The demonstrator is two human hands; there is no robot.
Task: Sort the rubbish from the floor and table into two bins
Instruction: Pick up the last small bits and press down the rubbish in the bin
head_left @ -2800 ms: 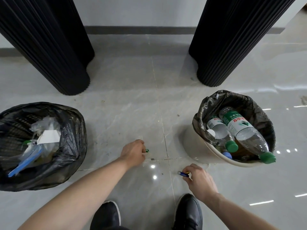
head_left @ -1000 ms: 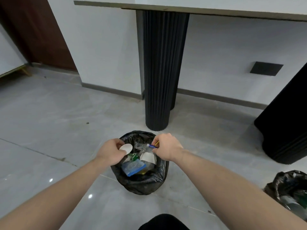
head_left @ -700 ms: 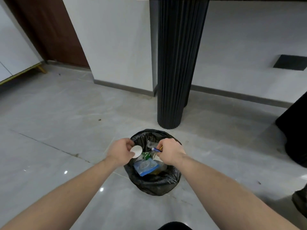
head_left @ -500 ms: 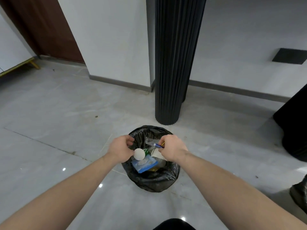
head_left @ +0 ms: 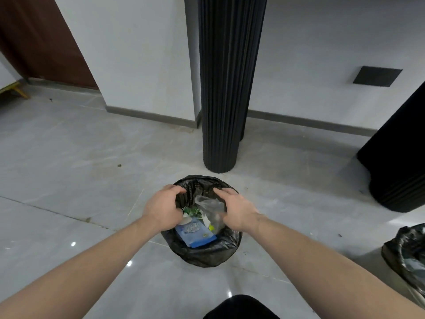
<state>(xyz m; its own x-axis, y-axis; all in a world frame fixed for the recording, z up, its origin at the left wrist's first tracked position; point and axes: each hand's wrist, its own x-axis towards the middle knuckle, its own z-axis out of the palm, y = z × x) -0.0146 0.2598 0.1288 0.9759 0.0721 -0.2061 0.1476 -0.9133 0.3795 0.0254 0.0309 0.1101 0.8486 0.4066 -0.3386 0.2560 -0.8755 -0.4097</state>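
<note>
A bin lined with a black bag (head_left: 202, 254) stands on the grey floor just below a ribbed black table leg. Inside lie a blue packet (head_left: 195, 237), a clear plastic bag (head_left: 210, 204) and green-and-white scraps (head_left: 192, 211). My left hand (head_left: 163, 208) hovers over the bin's left rim with fingers loosely curled and nothing in them. My right hand (head_left: 234, 209) hovers over the right rim, fingers spread and relaxed, also holding nothing.
The ribbed black table leg (head_left: 226, 88) rises right behind the bin. A second black leg (head_left: 400, 162) stands at the right. Another black-lined bin (head_left: 407, 252) shows at the right edge. My dark shoe (head_left: 239, 307) is at the bottom. White wall behind.
Both hands have let go: the white round piece from my left hand and the small blue item from my right have dropped into the bin. Fingers have loosened over the rim.
</note>
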